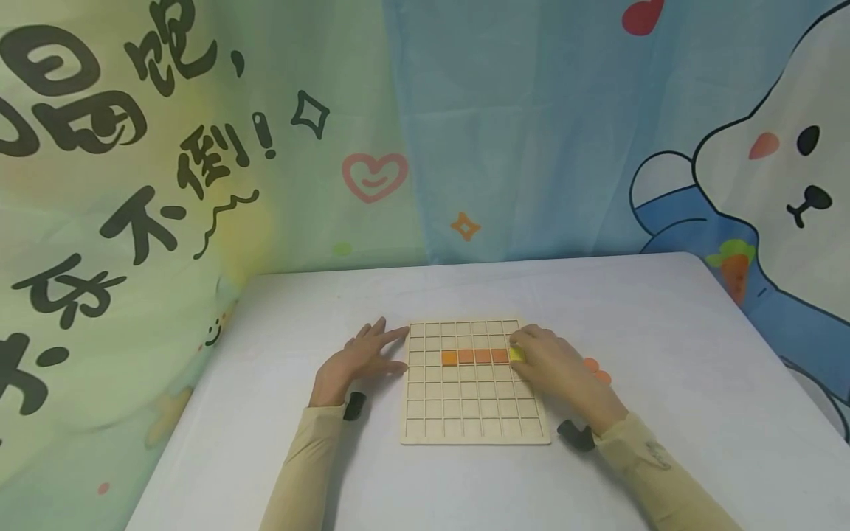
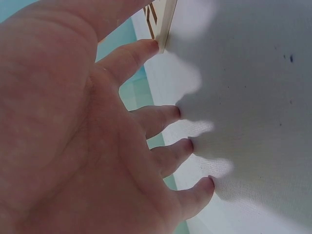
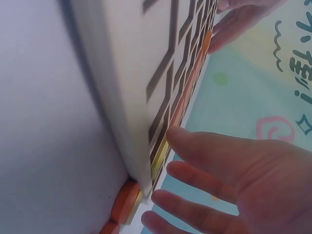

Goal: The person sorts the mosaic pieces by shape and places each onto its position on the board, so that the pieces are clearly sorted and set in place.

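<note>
Both arms [image 1: 302, 464] reaching forward, left hand [image 1: 358, 357] with fingers [image 2: 170, 157] spread apart, right hand [image 1: 553, 363] angled inward, fingers loosely extended and parted

The left hand [image 2: 102, 131] is spread, its palm visible — the index fingertip touches the corner of the board [image 2: 167, 22]. Other three fingertips are at the white table [image 2: 258, 107], their shadows beside them.

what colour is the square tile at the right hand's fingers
The tile is yellow; it shows best in the head view.
</note>
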Tool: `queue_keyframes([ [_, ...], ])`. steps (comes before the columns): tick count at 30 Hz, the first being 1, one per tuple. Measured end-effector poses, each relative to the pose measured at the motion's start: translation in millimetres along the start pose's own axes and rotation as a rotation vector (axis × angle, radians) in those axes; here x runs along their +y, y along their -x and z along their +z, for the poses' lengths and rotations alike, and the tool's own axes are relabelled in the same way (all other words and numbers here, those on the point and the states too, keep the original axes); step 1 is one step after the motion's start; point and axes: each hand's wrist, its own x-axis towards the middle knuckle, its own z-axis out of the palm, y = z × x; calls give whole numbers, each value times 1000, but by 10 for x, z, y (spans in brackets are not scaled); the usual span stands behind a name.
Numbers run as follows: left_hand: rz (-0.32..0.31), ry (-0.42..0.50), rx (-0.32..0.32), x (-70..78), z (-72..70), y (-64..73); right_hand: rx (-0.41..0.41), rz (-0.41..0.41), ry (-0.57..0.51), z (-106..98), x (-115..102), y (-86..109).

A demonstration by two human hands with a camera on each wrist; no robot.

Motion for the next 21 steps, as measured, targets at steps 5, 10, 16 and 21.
queue_keyframes([
  [5, -3, -11, 1, -6, 4, -7, 38, -18, -1, -25, 63, 30],
  [10, -4, -6, 3, 1, 2, 0, 39, 1, -13, -35, 105, 41],
  [16, -3, -6, 1, 17, -9, 9, 4, 89, -11, -52, 150, 36],
  [21, 0, -14, 5, 17, -10, 10, 4, 100, -3, -60, 189, 22],
])
